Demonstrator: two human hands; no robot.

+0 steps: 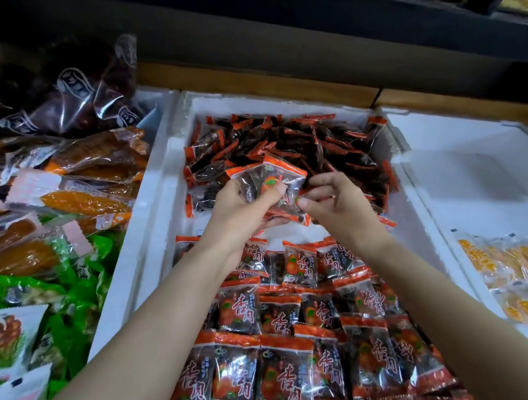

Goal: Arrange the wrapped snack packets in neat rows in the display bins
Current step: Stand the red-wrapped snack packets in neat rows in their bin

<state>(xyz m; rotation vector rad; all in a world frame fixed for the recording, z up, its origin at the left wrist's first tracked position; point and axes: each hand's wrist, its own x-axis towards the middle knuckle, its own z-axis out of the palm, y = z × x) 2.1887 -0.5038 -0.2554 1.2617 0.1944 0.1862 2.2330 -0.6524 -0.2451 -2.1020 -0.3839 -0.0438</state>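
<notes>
A white foam bin (160,190) in the middle holds red-edged clear snack packets. Near me they lie flat in neat rows (300,348); at the far end they sit in a loose heap (294,141). A strip of bare bin floor separates the two. My left hand (239,210) grips a small stack of these packets (267,181) above that gap, thumb across the top one. My right hand (336,203) pinches the stack's right edge with thumb and fingertips. Packets under my left palm are hidden.
A bin on the left is piled with dark, orange and green wrapped snacks (45,211). On the right, another white foam bin (452,172) holds yellow-orange packets (513,275) at its near end. A wooden ledge (254,84) and dark shelf run behind.
</notes>
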